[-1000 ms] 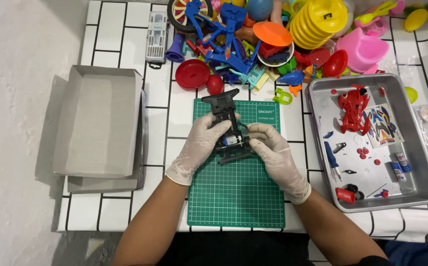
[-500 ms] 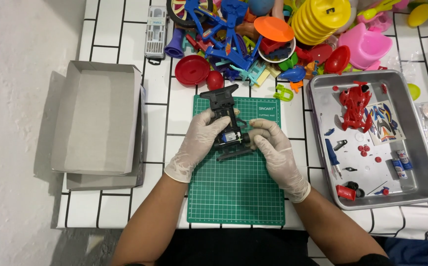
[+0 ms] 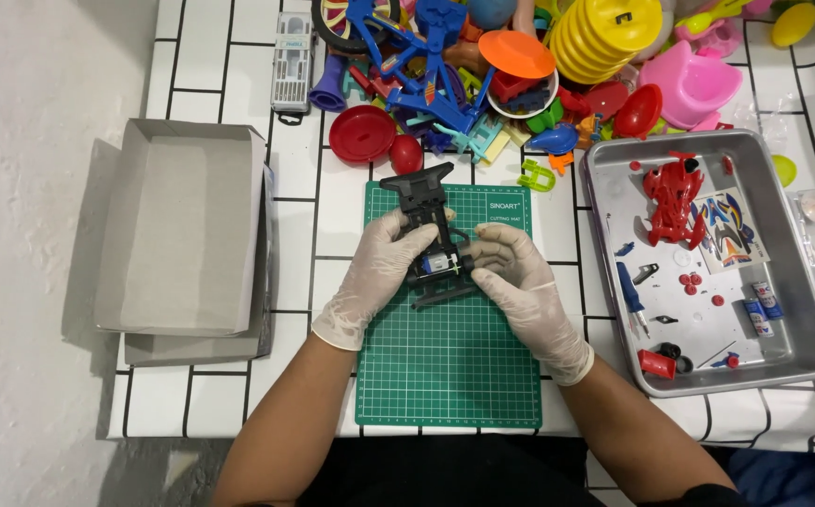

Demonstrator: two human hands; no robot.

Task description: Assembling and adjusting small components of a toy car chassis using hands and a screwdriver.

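Green cutting mat [image 3: 449, 376] is lying directly under both hands, grid lines showing. Open grey cardboard box [image 3: 182, 235] is sitting well to the left of the left hand. Metal tray [image 3: 801, 347] is resting to the right of the right hand, carrying a red toy car body [image 3: 672, 195] and small loose parts. Black toy car chassis [image 3: 429, 230] is hovering over the mat between the hands: long, narrow, flared front bumper pointing away, a small silver-blue motor seated mid-frame. Left hand [image 3: 374, 277], gloved, is gripping the chassis side. Right hand [image 3: 520, 286], gloved, is pinching at the motor end.
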